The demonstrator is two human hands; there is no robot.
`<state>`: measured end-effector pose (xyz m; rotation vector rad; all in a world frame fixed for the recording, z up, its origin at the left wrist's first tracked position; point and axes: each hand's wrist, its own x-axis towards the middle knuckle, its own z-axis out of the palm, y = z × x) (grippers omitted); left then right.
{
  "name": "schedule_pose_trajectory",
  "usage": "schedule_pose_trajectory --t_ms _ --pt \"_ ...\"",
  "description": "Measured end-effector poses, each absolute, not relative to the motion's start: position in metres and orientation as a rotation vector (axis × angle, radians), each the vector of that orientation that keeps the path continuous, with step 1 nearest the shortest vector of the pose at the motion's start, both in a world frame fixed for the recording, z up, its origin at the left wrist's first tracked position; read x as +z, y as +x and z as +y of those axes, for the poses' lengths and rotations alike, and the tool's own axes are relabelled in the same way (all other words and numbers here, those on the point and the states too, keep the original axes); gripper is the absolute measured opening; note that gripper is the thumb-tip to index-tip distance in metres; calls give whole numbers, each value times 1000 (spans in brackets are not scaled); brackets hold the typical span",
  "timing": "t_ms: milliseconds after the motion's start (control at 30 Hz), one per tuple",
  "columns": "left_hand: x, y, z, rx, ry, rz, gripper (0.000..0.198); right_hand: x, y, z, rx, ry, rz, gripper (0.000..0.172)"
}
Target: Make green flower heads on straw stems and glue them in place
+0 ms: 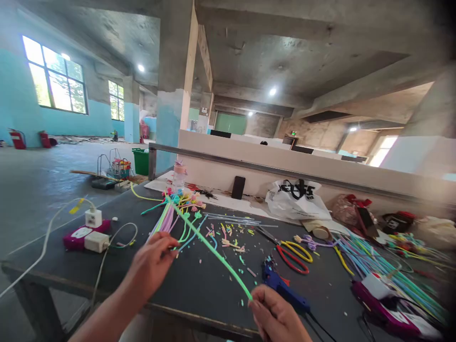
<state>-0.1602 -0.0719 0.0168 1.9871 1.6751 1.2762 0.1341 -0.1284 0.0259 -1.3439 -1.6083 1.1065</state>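
Beyond the grip, a dark bench (42, 266), concrete pillar (174, 85), turquoise walls (14, 95), bright windows (53, 76) far left, ceiling lights (272, 91).

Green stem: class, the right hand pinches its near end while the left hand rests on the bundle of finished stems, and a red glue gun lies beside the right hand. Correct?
Not quite. The head view shows the glue gun is blue, not red. The right hand does pinch the green stem, and the left hand rests on the bundle.

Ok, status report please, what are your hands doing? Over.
Right hand pinches green stem at its end. Left hand reaches the finished flower bunch. Blue glue gun beside right hand.
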Motion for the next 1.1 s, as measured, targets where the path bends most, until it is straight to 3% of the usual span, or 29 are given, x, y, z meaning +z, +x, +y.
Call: schedule_pose_trajectory --t_ms 133,233,433,667,833,1000,1100 --pt "34 -79 -55 1100 1836 964 27 23 120 -94 1009 -1266 -1632 33" --pt "41 -38 -35 1029 1515 755 24 17 118 -77 913 -1254 -1692 28" --pt "34 10 9 921 1218 634 29 13 145 -56 712 -1315 -1758 24" --pt "12 17 44 1115 943 689 25 18 187 -43 489 -1285 -1911 22" --pt "6 6 45 1155 964 750 28 16 234 -39 252 -1640 -1864 16" --pt "2 12 40 1126 978 799 31 13 259 -52 304 -1915 -2005 49" --pt "0 15 40 1116 986 813 33 22 256 -60 274 -2047 -2008 57"
